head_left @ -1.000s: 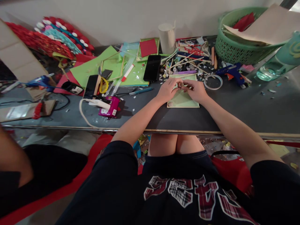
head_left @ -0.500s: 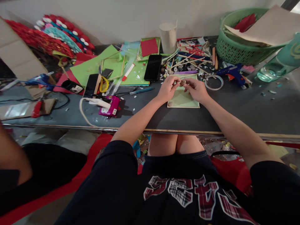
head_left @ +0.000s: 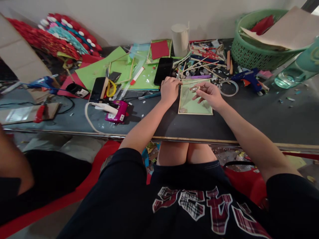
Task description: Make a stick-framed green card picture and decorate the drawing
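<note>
A pale green card panel (head_left: pixel 196 105) with thin light wooden strips round its edge lies flat in front of me. My right hand (head_left: pixel 210 94) is over its upper right part, pinching a small, pale brownish, stone-like piece (head_left: pixel 195 89) between thumb and fingertips. My left hand (head_left: pixel 170 89) rests at the panel's upper left corner with its fingers bent and pressed together; whatever is under the fingertips is hidden. Another small roundish piece (head_left: pixel 182 110) sits in the panel's lower left corner. Just beyond the top edge lies a purple stick (head_left: pixel 198 77).
A black phone (head_left: pixel 163 70) lies beside my left hand. Thin sticks and scraps (head_left: pixel 199 64) fill the back. To the right are a tape ring (head_left: pixel 228 88), a blue glue gun (head_left: pixel 249 79), a bottle (head_left: pixel 290 73) and a green basket (head_left: pixel 259 54). A magenta power adapter (head_left: pixel 116 112) stands left.
My hands were together over the panel's top edge and have parted. The left moved left to the panel's corner; the right keeps the small piece, now over the panel.
</note>
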Available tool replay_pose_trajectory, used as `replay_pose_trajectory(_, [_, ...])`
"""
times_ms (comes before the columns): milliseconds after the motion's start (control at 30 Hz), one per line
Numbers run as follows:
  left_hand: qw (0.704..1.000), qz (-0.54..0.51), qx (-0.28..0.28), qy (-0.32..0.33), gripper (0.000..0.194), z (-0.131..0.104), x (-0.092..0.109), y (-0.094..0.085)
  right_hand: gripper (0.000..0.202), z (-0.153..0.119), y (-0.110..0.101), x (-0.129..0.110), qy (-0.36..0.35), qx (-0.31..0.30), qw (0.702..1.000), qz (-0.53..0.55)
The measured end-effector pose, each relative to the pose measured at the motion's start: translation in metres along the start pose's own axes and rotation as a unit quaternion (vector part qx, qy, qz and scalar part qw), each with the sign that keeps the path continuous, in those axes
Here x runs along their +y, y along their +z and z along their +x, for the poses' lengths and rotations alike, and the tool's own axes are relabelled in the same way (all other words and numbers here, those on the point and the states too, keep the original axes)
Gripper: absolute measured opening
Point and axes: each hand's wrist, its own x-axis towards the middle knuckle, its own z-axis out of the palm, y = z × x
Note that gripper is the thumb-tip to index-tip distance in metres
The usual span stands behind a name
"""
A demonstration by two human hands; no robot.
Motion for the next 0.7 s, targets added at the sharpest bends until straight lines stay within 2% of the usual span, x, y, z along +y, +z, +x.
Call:
replay_pose_trajectory(67, [1.000,-0.004,-0.027,-0.004,0.028,0.001,0.002,0.000,0.067,0.000,0.001,0.000,0.004,-0.004,1.000,0.003])
replay_pose_trajectory(133, [0.998,-0.015,-0.058,0.026,0.038,0.002,0.006,-0.003,0.066,-0.001,0.002,-0.002,0.001,-0.010,1.000,-0.026])
replay_pose_trajectory(267, [0.982,-0.027,-0.143,0.120,0.048,0.003,0.016,-0.008,0.054,-0.007,0.009,-0.006,-0.020,-0.058,0.986,-0.157])
replay_pose_trajectory(367, [0.975,-0.017,-0.178,0.129,0.044,0.003,0.019,-0.005,0.035,-0.012,0.016,-0.007,-0.019,-0.095,0.960,-0.264])
replay_pose_trajectory(500, [0.981,-0.006,-0.175,0.085,0.038,0.000,0.016,0.005,0.019,-0.014,0.020,-0.006,-0.032,-0.122,0.937,-0.327])
replay_pose_trajectory(700, [0.990,-0.018,-0.135,0.027,0.039,-0.009,0.021,0.014,0.014,-0.014,0.014,-0.002,-0.035,-0.135,0.905,-0.401])
